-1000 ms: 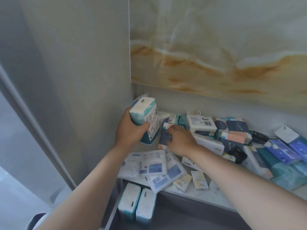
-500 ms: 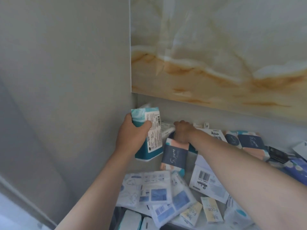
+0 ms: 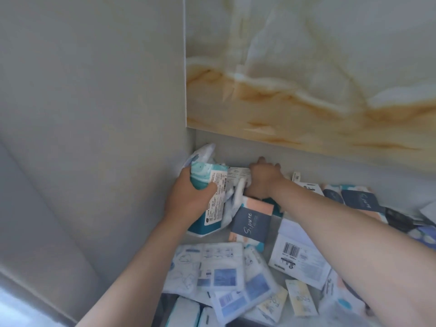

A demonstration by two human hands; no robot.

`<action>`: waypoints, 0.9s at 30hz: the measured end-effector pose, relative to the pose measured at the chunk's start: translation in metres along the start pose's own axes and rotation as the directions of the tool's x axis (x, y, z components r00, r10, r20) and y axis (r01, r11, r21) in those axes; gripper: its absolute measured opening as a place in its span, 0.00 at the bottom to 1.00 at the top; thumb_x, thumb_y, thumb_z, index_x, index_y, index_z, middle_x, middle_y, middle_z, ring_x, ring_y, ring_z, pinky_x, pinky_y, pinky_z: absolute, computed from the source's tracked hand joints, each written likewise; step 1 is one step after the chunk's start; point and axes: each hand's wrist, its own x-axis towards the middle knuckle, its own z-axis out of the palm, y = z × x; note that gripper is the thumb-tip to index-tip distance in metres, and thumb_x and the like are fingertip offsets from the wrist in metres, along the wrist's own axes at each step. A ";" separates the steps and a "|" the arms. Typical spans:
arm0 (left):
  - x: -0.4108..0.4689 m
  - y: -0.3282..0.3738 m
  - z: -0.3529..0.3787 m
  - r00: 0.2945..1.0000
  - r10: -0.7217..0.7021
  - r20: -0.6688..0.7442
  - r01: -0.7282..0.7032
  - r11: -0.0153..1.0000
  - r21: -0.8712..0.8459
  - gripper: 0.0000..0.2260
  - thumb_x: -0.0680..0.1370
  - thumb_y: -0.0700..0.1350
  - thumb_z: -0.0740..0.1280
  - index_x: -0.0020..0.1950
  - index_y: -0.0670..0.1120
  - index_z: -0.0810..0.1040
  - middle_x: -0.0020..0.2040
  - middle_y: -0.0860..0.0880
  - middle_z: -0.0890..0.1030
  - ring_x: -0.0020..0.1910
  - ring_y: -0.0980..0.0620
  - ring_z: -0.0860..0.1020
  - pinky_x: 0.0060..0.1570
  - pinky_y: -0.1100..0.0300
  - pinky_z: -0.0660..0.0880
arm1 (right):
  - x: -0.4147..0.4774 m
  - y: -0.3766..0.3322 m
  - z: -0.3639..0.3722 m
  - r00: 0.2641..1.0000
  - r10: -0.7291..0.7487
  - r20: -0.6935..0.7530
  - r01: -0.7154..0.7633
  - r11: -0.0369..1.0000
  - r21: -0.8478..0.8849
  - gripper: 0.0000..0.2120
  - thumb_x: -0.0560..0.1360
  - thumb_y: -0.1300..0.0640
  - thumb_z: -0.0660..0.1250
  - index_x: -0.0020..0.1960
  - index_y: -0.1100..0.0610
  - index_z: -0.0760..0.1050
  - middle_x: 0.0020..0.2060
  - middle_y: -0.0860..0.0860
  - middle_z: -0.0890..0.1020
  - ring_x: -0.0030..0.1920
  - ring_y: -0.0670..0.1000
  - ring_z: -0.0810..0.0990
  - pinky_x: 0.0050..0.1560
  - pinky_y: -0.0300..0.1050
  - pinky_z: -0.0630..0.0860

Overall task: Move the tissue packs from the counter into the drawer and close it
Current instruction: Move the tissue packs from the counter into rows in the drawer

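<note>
Far-left corner tight: side wall (image 3: pixel 106 114) left, back wall (image 3: pixel 330 171) behind. Packs (image 3: pixel 299 253) crowd the counter (image 3: pixel 274 226) right and near; one narrow bare strip.

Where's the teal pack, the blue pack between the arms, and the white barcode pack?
teal pack (image 3: pixel 202 177): head view, swirly top end.
blue pack (image 3: pixel 253 223): head view, dark label.
white barcode pack (image 3: pixel 306 265): head view, below its barcode.

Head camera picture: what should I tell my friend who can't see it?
A person's left hand grips a teal tissue pack; the right hand reaches among other packs at the back of the counter. White packs lie in the open drawer.
</note>
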 end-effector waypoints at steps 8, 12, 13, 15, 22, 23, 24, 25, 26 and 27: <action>-0.038 0.016 -0.009 0.995 0.100 -0.030 -0.096 0.990 0.107 0.28 0.70 0.53 0.73 0.68 0.58 0.67 0.61 0.55 0.79 0.56 0.48 0.79 0.52 0.53 0.76 | -0.081 -0.004 -0.032 0.970 -0.023 -0.240 0.014 0.999 -0.038 0.25 0.72 0.47 0.70 0.64 0.59 0.72 0.61 0.59 0.69 0.63 0.60 0.68 0.58 0.53 0.69; -0.064 0.025 -0.020 0.996 0.069 -0.055 -0.068 0.997 0.021 0.26 0.68 0.46 0.74 0.61 0.57 0.65 0.56 0.54 0.79 0.51 0.49 0.79 0.48 0.52 0.78 | -0.132 0.006 -0.033 0.937 -0.078 -0.341 0.028 0.988 -0.149 0.25 0.72 0.48 0.70 0.64 0.59 0.72 0.61 0.58 0.70 0.61 0.60 0.67 0.58 0.54 0.67; -0.072 0.027 -0.023 0.996 0.066 -0.061 -0.067 0.998 -0.013 0.27 0.68 0.45 0.74 0.61 0.56 0.65 0.56 0.53 0.79 0.51 0.50 0.79 0.47 0.53 0.78 | -0.144 0.009 -0.035 0.927 -0.083 -0.366 0.028 0.988 -0.153 0.26 0.72 0.46 0.70 0.64 0.58 0.72 0.60 0.58 0.70 0.61 0.60 0.67 0.57 0.55 0.67; -0.089 0.031 -0.027 0.996 0.074 -0.051 -0.077 0.995 -0.067 0.29 0.68 0.43 0.74 0.64 0.54 0.64 0.58 0.52 0.77 0.52 0.52 0.79 0.47 0.52 0.80 | -0.168 0.017 -0.043 0.899 -0.081 -0.431 0.021 0.990 -0.141 0.29 0.71 0.37 0.70 0.62 0.57 0.75 0.58 0.57 0.72 0.58 0.59 0.69 0.54 0.55 0.68; -0.157 0.033 -0.040 0.966 0.251 0.068 -0.257 0.960 0.107 0.27 0.70 0.48 0.74 0.62 0.55 0.63 0.58 0.53 0.73 0.54 0.54 0.75 0.48 0.54 0.77 | -0.263 0.024 -0.079 0.883 -0.023 -0.469 0.110 0.981 0.159 0.30 0.69 0.39 0.68 0.67 0.50 0.71 0.62 0.53 0.68 0.61 0.55 0.70 0.52 0.52 0.77; -0.165 0.030 -0.042 0.963 0.262 0.058 -0.267 0.953 0.146 0.27 0.69 0.50 0.75 0.62 0.55 0.64 0.57 0.53 0.73 0.53 0.53 0.75 0.49 0.55 0.76 | -0.278 0.025 -0.080 0.887 -0.007 -0.461 0.128 0.964 0.232 0.28 0.69 0.39 0.68 0.65 0.49 0.71 0.60 0.51 0.68 0.60 0.53 0.70 0.51 0.50 0.77; -0.173 0.026 -0.044 0.964 0.260 0.050 -0.265 0.948 0.174 0.27 0.68 0.52 0.75 0.61 0.55 0.65 0.57 0.53 0.73 0.53 0.53 0.75 0.50 0.54 0.76 | -0.294 0.025 -0.079 0.899 0.003 -0.439 0.137 0.948 0.288 0.26 0.68 0.39 0.68 0.63 0.48 0.71 0.58 0.49 0.67 0.58 0.51 0.70 0.50 0.49 0.76; -0.180 0.022 -0.046 0.967 0.248 0.050 -0.254 0.949 0.188 0.27 0.68 0.53 0.75 0.61 0.55 0.65 0.57 0.53 0.74 0.53 0.52 0.76 0.50 0.54 0.76 | -0.309 0.025 -0.075 0.919 0.004 -0.395 0.135 0.937 0.323 0.25 0.68 0.39 0.68 0.62 0.47 0.71 0.57 0.47 0.66 0.57 0.50 0.70 0.50 0.48 0.76; -0.188 0.018 -0.046 0.971 0.232 0.063 -0.240 0.952 0.191 0.27 0.68 0.54 0.75 0.60 0.56 0.65 0.56 0.53 0.75 0.53 0.52 0.77 0.50 0.52 0.77 | -0.322 0.025 -0.070 0.943 -0.013 -0.333 0.132 0.932 0.336 0.24 0.68 0.39 0.67 0.61 0.46 0.70 0.56 0.46 0.66 0.56 0.50 0.70 0.50 0.48 0.75; -0.196 0.014 -0.046 0.971 0.223 0.092 -0.237 0.953 0.190 0.27 0.68 0.55 0.74 0.61 0.57 0.64 0.56 0.53 0.75 0.52 0.51 0.78 0.49 0.51 0.78 | -0.335 0.026 -0.061 0.965 -0.042 -0.259 0.132 0.931 0.341 0.23 0.68 0.38 0.67 0.60 0.45 0.70 0.57 0.45 0.66 0.56 0.49 0.70 0.50 0.48 0.74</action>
